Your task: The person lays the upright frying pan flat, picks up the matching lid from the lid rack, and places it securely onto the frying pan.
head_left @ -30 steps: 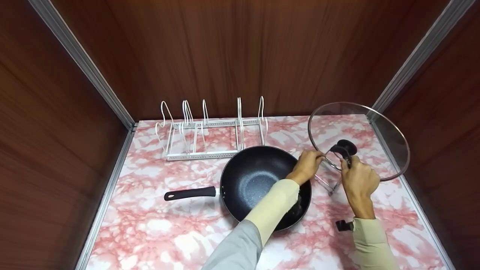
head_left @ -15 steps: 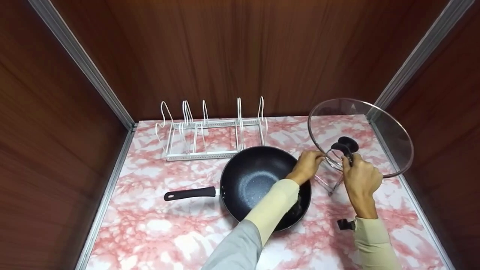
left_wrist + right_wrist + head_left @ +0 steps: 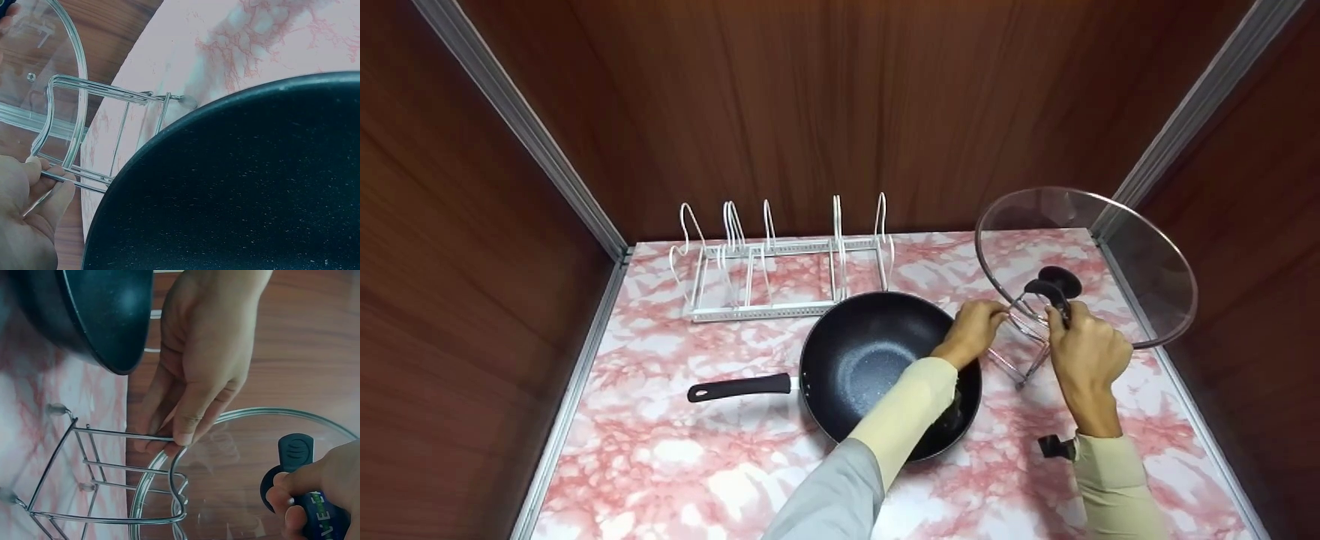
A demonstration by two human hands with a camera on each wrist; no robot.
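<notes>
My left hand (image 3: 971, 330) pinches the top wire of a chrome wire lid stand (image 3: 101, 517), between thumb and fingers. My right hand (image 3: 1086, 352) grips the black handle (image 3: 296, 453) of a large round glass lid (image 3: 1140, 262). That lid leans tilted, its metal rim (image 3: 264, 410) down among the stand's wires at the lower left in the head view. In the left wrist view the stand's wires (image 3: 101, 87) cross in front of the glass. My left forearm reaches over a black wok (image 3: 877, 367), hiding part of its right side.
The wok's black handle (image 3: 742, 387) points left. Behind it stands a white wire rack (image 3: 765, 311) with several upright loops. Dark wood-look walls (image 3: 825, 112) enclose the red-and-white marbled table (image 3: 660, 465) at the back and sides. A small black device (image 3: 1056, 447) sits at my right cuff.
My right hand has shifted slightly right and away from me, carrying the lid's handle with it; the lid's far edge has risen. My left hand, the stand and the wok stay put.
</notes>
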